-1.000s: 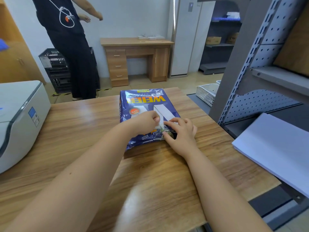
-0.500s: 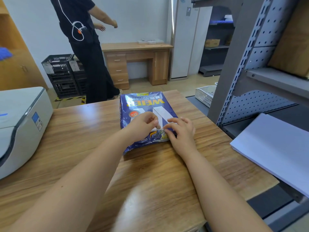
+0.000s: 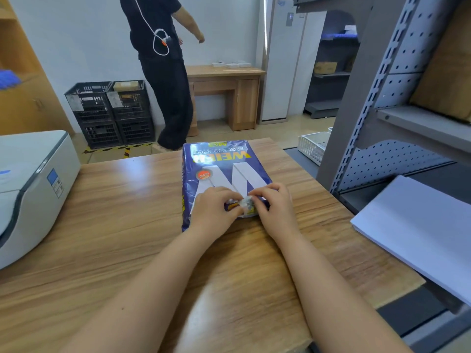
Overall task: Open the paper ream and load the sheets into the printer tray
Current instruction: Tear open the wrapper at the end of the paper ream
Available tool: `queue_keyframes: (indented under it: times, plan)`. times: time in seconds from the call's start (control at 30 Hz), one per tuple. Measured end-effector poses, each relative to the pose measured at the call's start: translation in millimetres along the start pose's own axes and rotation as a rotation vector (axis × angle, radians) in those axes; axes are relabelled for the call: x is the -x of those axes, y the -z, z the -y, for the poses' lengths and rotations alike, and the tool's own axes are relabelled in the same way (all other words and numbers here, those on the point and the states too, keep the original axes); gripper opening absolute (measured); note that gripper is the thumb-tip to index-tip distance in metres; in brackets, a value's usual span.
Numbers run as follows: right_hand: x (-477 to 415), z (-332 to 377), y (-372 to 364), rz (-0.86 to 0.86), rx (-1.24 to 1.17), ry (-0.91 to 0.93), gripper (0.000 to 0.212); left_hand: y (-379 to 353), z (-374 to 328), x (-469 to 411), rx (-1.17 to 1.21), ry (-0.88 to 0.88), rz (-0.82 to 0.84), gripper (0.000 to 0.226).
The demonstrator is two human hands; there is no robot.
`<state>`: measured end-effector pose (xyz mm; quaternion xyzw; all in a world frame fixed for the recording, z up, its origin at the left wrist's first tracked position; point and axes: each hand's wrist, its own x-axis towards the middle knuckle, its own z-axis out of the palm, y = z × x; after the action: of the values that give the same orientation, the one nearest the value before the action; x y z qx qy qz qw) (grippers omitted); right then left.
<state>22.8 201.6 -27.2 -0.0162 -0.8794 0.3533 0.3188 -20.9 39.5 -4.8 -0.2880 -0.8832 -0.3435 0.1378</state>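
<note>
Ream [image 3: 224,171] lies flat, long axis pointing away.

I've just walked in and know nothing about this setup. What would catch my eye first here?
Most likely the blue paper ream lying flat in the middle of the wooden table, with the left hand and right hand picking at the wrapper at its near end. A grey-white printer sits at the table's left edge, and a stack of loose white sheets lies on the right.
</note>
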Motion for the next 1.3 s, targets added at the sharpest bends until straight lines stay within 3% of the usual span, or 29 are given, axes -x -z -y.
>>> queue_keyframes:
  times: [0.17, 0.43, 0.63, 0.83, 1.03, 1.3]
  plan:
    - [4, 5, 11, -0.006, -0.061, 0.080, 0.012, -10, 3, 13, 0.033, -0.071, -0.171, 0.023]
    - [11, 14, 24, 0.032, -0.014, 0.248, 0.015, -15, 4, 21, 0.015, -0.171, -0.280, 0.019]
    - [10, 15, 40, 0.206, 0.041, 0.147, 0.016, -6, -5, 22, -0.023, -0.093, -0.165, 0.021]
    - [35, 8, 28, 0.094, 0.080, 0.220, 0.019, -11, -7, 37, -0.022, 0.000, -0.139, 0.021]
    - [38, 6, 32, 0.091, 0.089, 0.206, 0.021, -11, -6, 44, -0.101, -0.110, -0.211, 0.027]
    - [42, 8, 38, 0.102, 0.065, 0.204, 0.018, -9, -7, 49, -0.097, -0.080, -0.131, 0.016]
